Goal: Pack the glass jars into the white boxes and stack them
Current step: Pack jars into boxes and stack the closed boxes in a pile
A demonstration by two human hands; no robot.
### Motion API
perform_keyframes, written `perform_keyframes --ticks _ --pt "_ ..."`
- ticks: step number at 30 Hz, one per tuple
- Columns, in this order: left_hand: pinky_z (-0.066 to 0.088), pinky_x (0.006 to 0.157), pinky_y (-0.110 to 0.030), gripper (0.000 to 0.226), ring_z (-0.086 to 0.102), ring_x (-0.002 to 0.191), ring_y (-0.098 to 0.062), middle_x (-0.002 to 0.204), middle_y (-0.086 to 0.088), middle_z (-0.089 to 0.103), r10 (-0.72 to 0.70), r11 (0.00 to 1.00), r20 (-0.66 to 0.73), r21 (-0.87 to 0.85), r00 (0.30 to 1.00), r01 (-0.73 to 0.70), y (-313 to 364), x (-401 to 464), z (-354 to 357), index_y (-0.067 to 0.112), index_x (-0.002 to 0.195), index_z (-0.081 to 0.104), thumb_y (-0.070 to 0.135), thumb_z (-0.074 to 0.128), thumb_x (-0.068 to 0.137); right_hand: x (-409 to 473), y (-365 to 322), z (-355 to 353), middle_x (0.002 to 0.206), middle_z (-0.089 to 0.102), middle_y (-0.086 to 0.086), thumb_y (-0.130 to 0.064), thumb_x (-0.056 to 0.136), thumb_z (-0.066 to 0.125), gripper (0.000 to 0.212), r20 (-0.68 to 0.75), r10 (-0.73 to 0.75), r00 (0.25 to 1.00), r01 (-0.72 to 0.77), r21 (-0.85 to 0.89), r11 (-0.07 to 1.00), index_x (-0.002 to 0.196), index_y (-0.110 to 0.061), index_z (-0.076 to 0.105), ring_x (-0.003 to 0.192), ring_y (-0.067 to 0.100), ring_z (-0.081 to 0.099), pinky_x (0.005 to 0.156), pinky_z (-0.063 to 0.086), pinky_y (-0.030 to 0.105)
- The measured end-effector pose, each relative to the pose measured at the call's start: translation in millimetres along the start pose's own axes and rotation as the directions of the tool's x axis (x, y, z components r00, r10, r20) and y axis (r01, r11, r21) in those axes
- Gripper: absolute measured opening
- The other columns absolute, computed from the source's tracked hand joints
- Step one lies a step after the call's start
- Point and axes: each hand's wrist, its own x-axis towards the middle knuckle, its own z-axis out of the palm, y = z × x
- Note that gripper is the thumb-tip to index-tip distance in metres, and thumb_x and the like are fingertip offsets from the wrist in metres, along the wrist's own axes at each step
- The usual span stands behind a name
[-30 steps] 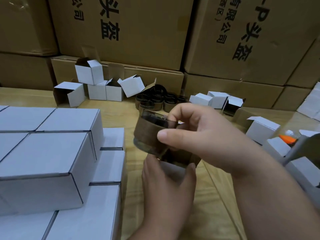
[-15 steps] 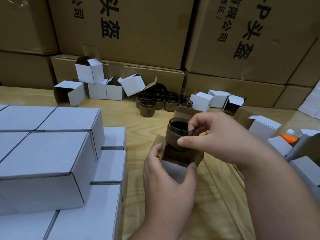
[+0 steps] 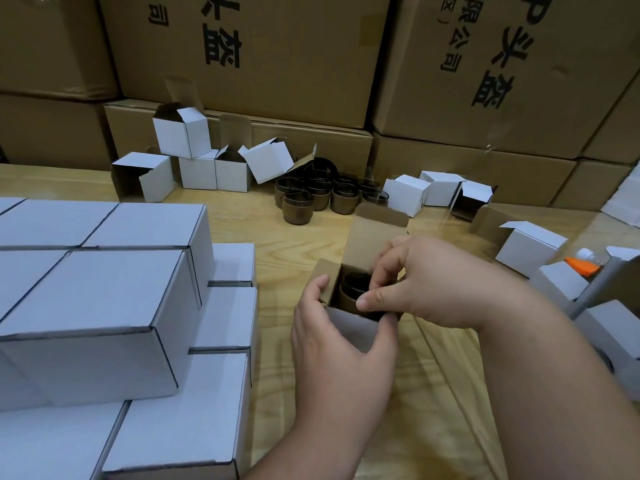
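A warehouse packing station is shown. Large brown cartons (image 3: pixel 242 57) printed with black characters are stacked along the back as a wall. On a wooden table (image 3: pixel 270 237), closed white boxes (image 3: pixel 104 306) are piled in tiers, open ones (image 3: pixel 181 136) are scattered about, and glass jars (image 3: pixel 311 194) are clustered in bulk.

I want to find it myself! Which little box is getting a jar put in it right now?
Start at the big stack of shut white boxes on the left of the wooden table, then look just right of it. There the left hand grips a small white box while the right hand lowers a dark glass jar into it. Only this box has hands on it, and its tall brown lid flap stands up.
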Motion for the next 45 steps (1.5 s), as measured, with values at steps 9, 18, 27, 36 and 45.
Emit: perform_keyframes --ticks 9,18,27,36,45 --pt "0.035 0.108 -0.025 0.079 0.027 0.129 0.01 0.121 0.051 0.023 -0.01 1.0 0.045 0.015 0.999 0.009 -4 1 2 0.059 0.136 0.021 0.055 0.076 0.079 4 1 6 0.085 0.07 -0.009 -0.052 0.081 0.08 0.023 0.054 0.04 0.998 -0.034 -0.113 0.993 0.069 -0.032 0.077 0.08 0.006 0.064 0.071 0.056 0.032" --pt "0.032 0.116 -0.028 0.081 0.028 0.133 0.008 0.124 0.055 0.02 0.022 0.999 0.03 0.045 0.999 -0.023 -2 2 2 0.053 0.137 0.023 0.061 0.069 0.071 -1 28 -18 0.069 0.065 -0.015 -0.026 0.097 0.063 0.021 -0.162 -0.01 0.987 0.038 0.173 0.984 0.086 -0.043 0.072 0.053 -0.002 0.054 0.05 0.043 0.019" --pt "0.036 0.115 -0.034 0.08 0.033 0.138 0.002 0.14 0.036 0.034 0.036 0.999 0.027 -0.01 0.999 -0.036 0 1 -1 0.056 0.139 0.02 0.056 0.068 0.075 2 36 -12 0.1 0.066 -0.007 -0.054 0.062 0.08 0.062 -0.133 0.105 0.986 -0.066 0.267 0.962 0.115 -0.05 0.048 0.089 0.019 0.07 0.076 0.059 0.044" --pt "0.033 0.098 -0.019 0.082 0.032 0.128 0.01 0.128 0.047 0.027 0.014 1.0 0.05 -0.017 0.999 -0.013 6 0 -2 0.076 0.126 0.013 0.074 0.063 0.061 15 35 12 0.106 0.066 -0.01 -0.034 0.073 0.091 0.117 -0.149 0.058 0.987 -0.022 0.236 0.971 0.145 -0.063 0.003 0.08 0.009 0.071 0.069 0.055 0.023" --pt "0.037 0.1 -0.019 0.041 0.042 0.124 0.0 0.12 0.035 0.038 0.076 0.99 0.035 0.116 0.997 -0.08 -3 2 3 0.049 0.107 0.054 0.066 0.061 0.071 3 28 -7 0.073 0.059 -0.013 -0.08 0.076 0.053 0.06 -0.28 -0.094 0.956 0.177 0.291 0.94 0.087 -0.023 0.068 0.072 0.007 0.058 0.073 0.043 0.033"
